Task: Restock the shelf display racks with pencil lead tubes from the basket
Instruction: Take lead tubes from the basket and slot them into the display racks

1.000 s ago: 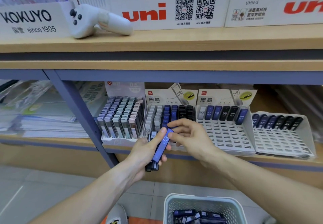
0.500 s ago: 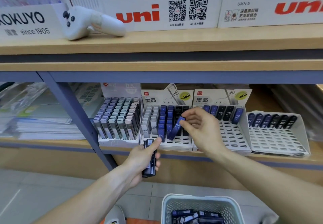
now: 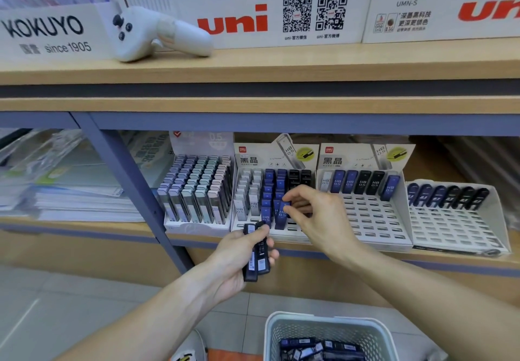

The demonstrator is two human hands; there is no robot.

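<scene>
Head view: our right hand (image 3: 315, 214) pinches a blue lead tube (image 3: 281, 215) standing in the display rack (image 3: 292, 234). Just below it, our left hand (image 3: 239, 256) grips a few dark tubes (image 3: 257, 259). Beneath both hands sits the basket (image 3: 326, 329) holding more tubes.

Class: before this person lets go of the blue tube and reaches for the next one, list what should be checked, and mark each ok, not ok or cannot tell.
1. Blue tube seated fully in its slot: cannot tell.
2. Right hand pinching that tube: ok.
3. Left hand gripping spare tubes: ok.
4. Free slots in the rack: ok.
5. Basket stocked with tubes: ok.
</scene>
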